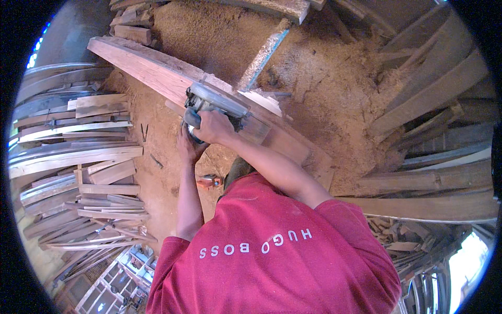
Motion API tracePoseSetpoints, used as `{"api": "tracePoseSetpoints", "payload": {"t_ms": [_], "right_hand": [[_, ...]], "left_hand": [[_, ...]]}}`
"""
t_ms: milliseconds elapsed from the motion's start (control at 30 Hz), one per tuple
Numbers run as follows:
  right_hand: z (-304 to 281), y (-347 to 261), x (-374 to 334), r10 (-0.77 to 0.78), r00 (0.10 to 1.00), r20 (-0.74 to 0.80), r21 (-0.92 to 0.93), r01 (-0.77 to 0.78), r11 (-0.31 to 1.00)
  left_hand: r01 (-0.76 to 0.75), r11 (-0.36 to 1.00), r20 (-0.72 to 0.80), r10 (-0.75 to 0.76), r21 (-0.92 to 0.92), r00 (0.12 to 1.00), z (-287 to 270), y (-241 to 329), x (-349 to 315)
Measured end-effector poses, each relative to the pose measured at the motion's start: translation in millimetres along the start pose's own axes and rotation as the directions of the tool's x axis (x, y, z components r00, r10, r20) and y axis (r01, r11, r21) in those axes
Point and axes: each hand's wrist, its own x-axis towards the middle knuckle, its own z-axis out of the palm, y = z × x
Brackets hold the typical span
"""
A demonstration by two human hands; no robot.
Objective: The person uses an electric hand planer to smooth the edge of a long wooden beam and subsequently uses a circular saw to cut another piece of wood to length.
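A circular saw [217, 99] with a silver guard rests on a long, thick wooden beam [141, 68] that runs from the upper left toward the lower right. My right hand [215, 127] is closed around the saw's dark handle. Close beside it, my left hand [191, 148] holds the saw's near left side, its fingers partly hidden by the tool. The blade is out of sight. On the ground between my forearms lies a small orange and grey object [210, 181] whose kind I cannot make out.
Sawdust [209, 31] covers the ground beyond the beam, where a blue-edged bar [265, 55] touches it. Stacked boards [78, 157] line the left, and large planks [434, 180] lie at the right. A compartmented tray [112, 285] sits at the lower left.
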Motion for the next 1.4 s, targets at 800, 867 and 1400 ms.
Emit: {"api": "tracePoseSetpoints", "payload": {"t_ms": [800, 867, 1400], "right_hand": [[18, 3, 21, 0.004, 0.999, 0.034, -0.005, -0.003, 1.000], [19, 5, 23, 0.008, 1.000, 0.021, -0.005, -0.008, 1.000], [26, -2, 34, -0.020, 1.000, 0.020, 0.024, 0.019, 1.000]], "left_hand": [[0.129, 0.992, 0.107, -0.130, 0.012, 0.986, 0, -22, 12], [0.131, 0.991, 0.104, -0.132, 0.012, 0.986, 2, -19, 14], [0.061, 0.994, 0.031, -0.059, -0.091, 0.998, 23, -69, 25]]}}
